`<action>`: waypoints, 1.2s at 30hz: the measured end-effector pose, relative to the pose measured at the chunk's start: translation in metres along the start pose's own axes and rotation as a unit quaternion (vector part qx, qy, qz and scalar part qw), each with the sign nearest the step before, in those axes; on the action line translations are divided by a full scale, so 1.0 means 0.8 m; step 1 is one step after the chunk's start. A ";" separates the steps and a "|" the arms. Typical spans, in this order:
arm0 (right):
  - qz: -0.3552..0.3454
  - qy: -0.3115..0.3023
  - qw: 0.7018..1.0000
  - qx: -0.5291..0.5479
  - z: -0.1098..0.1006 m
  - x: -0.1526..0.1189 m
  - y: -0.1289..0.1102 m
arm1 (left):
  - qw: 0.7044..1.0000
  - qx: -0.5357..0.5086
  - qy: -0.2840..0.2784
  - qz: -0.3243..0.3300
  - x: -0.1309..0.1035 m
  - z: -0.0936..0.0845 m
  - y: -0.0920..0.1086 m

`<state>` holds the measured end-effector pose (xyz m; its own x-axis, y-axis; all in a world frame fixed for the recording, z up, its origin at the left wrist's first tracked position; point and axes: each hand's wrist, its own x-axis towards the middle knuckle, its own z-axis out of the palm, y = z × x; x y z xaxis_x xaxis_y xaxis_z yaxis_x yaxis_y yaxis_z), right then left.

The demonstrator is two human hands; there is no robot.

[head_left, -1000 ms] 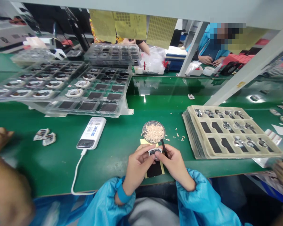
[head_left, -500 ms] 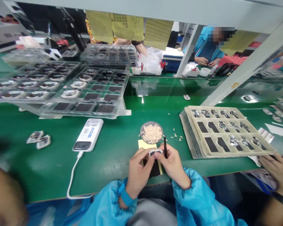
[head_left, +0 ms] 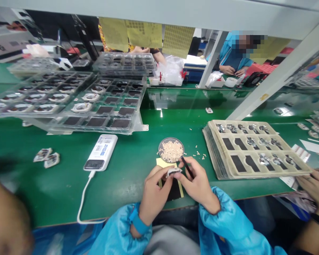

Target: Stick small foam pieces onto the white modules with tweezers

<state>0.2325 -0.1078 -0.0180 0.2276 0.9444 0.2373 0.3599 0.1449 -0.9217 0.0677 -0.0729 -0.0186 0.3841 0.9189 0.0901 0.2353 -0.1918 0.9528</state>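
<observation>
My left hand [head_left: 156, 191] is closed, its thumb and fingers pinching a small white-rimmed part [head_left: 173, 171] with a dark inside. My right hand [head_left: 198, 182] steadies that part's right end with the thumb. The same hand grips a slim black tool [head_left: 187, 167] whose tip slants up and left toward a round dark dish [head_left: 160, 154]. Tiny pale pieces [head_left: 171, 149] fill this dish, just beyond my hands. Under my hands lies a yellow sheet [head_left: 161, 162] with a black pad [head_left: 175, 192] on it.
A cream compartment tray [head_left: 211, 148] sits to the right, a co-worker's hand [head_left: 315, 186] at its corner. Clear trays [head_left: 134, 122] stand raised at the left. A white power bank [head_left: 101, 152] with a cable [head_left: 81, 198] lies below them, near two loose white-rimmed parts [head_left: 51, 160]. Another person's arm [head_left: 7, 209] enters left.
The black tool has tipped from upright to a leftward slant, its tip now by the dish's edge. The white-rimmed part has tilted in my fingers. The arm at the left has moved.
</observation>
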 end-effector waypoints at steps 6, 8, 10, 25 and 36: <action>-0.158 -0.091 0.983 -0.036 -0.022 0.016 -0.003 | 1.000 0.026 0.007 0.014 -0.001 -0.002 0.000; -0.168 -0.111 0.978 -0.046 -0.024 0.017 0.000 | 0.999 0.032 0.004 0.015 0.000 -0.004 0.000; -0.170 -0.118 0.976 -0.062 -0.024 0.018 0.004 | 0.999 0.042 -0.002 0.018 0.004 -0.006 0.004; -0.155 -0.023 0.972 -0.176 -0.023 0.094 0.007 | 0.959 0.267 -0.058 0.070 0.170 -0.033 0.042; -0.111 -0.018 0.983 -0.142 -0.027 0.070 0.045 | 0.937 0.339 -0.033 0.076 0.195 -0.035 0.062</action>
<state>0.2778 -0.0560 -0.0309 0.0841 0.9093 0.4076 0.6367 0.2656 -0.7239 0.1145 0.0704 0.0507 0.5083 0.8441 0.1708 0.6773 -0.5144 0.5260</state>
